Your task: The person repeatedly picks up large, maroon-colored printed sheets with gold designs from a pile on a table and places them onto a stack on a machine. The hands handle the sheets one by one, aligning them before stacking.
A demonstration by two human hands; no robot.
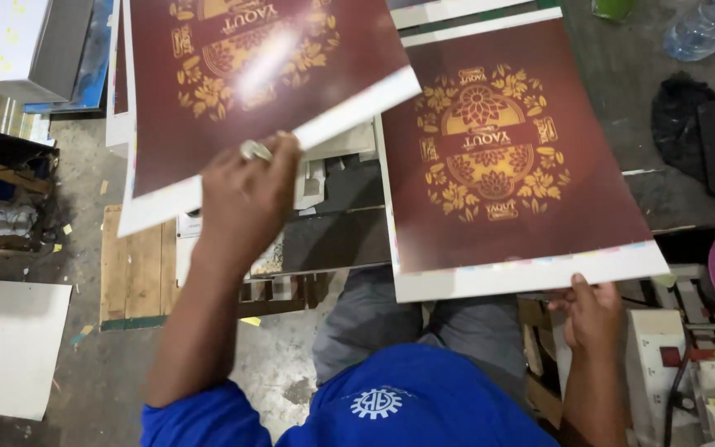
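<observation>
Pinched along the white lower margin, the glossy maroon printed sheet point(250, 74) is lifted at a tilt by the left hand point(246, 194), fingers closed on its edge, above a wooden pallet point(134, 273). To the right, the right hand point(593, 314) clamps the bottom border of a second maroon sheet point(506, 157), held up flatter. Both sheets look light, bendy and slick, so I judge the unprinted margins the safest hold.
</observation>
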